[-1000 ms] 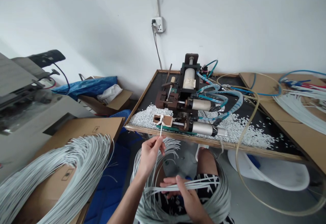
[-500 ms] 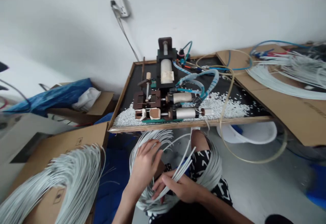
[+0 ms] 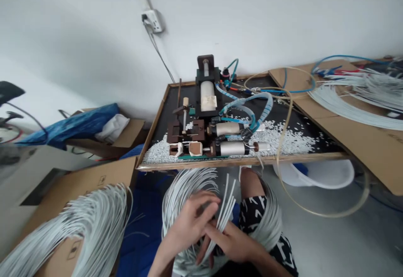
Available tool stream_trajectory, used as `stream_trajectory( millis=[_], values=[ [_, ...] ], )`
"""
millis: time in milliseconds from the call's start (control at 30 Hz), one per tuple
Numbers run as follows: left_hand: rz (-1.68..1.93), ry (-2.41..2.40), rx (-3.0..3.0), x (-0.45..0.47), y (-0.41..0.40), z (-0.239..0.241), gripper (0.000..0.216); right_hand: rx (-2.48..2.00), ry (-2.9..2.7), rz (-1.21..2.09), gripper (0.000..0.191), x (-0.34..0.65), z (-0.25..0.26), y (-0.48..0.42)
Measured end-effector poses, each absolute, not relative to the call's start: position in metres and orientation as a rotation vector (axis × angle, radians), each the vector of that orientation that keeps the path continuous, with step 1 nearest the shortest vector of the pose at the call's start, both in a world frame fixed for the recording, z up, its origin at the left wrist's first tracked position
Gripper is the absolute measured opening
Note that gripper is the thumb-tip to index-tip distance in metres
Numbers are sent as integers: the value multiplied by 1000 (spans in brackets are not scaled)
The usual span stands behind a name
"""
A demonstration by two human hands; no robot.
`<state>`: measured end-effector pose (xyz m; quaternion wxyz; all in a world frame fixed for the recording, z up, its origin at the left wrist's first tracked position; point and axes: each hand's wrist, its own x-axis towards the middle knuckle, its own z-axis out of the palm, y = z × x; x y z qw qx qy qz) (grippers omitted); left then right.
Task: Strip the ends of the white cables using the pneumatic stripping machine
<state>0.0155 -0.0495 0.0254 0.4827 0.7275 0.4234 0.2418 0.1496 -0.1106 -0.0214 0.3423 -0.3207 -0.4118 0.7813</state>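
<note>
Both my hands meet low in the middle, over a coil of white cables (image 3: 178,193) lying in my lap. My right hand (image 3: 231,243) grips a small bunch of cable ends (image 3: 227,203) that point up toward the table. My left hand (image 3: 192,222) lies against that same bunch, fingers curled over the cables. Straight ahead, a small pneumatic machine (image 3: 208,121) with two metal cylinders stands on a black tray table (image 3: 239,161).
White cable scraps (image 3: 283,136) litter the tray around the machine. A large cable bundle (image 3: 75,226) rests on a cardboard box at my left. More cables (image 3: 349,105) lie on cardboard at the right. A white basin (image 3: 317,174) sits under the table.
My left hand drew back from the machine's front clamp down to my lap and now joins the right hand on the cable bunch. The view swung to the right.
</note>
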Motion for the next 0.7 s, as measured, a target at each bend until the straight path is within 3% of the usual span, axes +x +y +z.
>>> stream_trajectory(
  millis=[133,333,467,700],
  values=[
    [556,988,1737,18,-56,26,31,-899,-1111,1938,56,145,-33,-113],
    [1013,1254,1391,2,-45,23,31,-998,-852,1886,73,138,-57,-112],
    [1117,1326,1421,-8,-26,16,31,-1041,-839,1885,83,140,-58,-115],
    [1170,1364,1451,-3,-5,9,42,-1116,-787,1814,77,141,-53,-125]
  ],
)
